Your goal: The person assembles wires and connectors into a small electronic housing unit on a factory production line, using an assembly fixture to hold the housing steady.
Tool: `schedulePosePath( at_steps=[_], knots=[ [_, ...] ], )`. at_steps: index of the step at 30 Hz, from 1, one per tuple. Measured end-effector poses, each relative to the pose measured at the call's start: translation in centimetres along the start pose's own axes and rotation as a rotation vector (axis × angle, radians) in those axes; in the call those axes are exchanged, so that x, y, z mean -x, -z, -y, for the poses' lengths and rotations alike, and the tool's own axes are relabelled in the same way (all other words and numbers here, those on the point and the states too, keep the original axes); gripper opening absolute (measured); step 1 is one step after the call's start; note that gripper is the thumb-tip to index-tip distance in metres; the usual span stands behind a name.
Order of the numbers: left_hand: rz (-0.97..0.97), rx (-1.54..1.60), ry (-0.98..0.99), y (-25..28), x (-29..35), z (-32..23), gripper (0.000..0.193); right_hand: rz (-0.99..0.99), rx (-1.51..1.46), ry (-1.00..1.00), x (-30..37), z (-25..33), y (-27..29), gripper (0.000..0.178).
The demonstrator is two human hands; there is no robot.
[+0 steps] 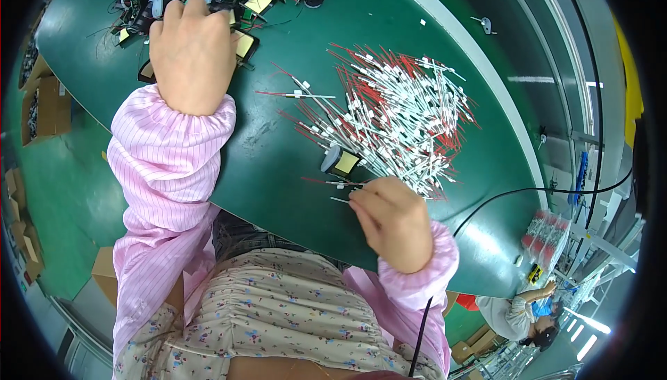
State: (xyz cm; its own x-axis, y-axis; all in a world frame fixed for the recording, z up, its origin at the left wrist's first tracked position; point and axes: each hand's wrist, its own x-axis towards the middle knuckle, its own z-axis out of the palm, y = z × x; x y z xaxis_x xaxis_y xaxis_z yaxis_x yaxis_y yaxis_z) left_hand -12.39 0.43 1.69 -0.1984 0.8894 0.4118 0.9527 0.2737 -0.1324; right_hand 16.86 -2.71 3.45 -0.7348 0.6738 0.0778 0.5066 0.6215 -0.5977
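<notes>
My left hand [193, 57] reaches into a pile of small black electronic modules [258, 1] at the far left. Its fingers are curled down over the pile, and what they grip is hidden. Nearer the front edge, my right hand [392, 220] pinches a thin white cable [339, 199], whose end sticks out left of the fingertips. Just beyond that hand lie another red-and-white cable [340, 185] and a single black module with a yellow pad [346, 164]. A large heap of white cables with red wire ends [406, 112] spreads to the right.
The green table [278, 192] has a pale curved rim [479, 53] on its far right. A black cord [514, 191] crosses its right side. Cardboard boxes [52, 105] stand left of the table. Another person [511, 317] works at the lower right, near bundled cables [545, 237].
</notes>
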Motion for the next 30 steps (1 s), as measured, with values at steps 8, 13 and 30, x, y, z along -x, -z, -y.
schedulePosePath(
  at_steps=[8,13,30],
  knots=[
    [-0.186,1.240,0.084,1.9,-1.4,-2.9,0.018,-0.040,0.310,-0.038,0.2,0.7,-2.5,0.021],
    [0.038,1.592,-0.113,5.5,-1.6,-4.6,0.024,-0.164,0.266,0.035,-0.9,0.5,-1.0,0.023],
    [0.996,2.303,0.094,2.8,-0.3,-9.1,0.027,-0.551,-0.803,-0.042,1.0,-1.6,1.1,0.023]
  ],
)
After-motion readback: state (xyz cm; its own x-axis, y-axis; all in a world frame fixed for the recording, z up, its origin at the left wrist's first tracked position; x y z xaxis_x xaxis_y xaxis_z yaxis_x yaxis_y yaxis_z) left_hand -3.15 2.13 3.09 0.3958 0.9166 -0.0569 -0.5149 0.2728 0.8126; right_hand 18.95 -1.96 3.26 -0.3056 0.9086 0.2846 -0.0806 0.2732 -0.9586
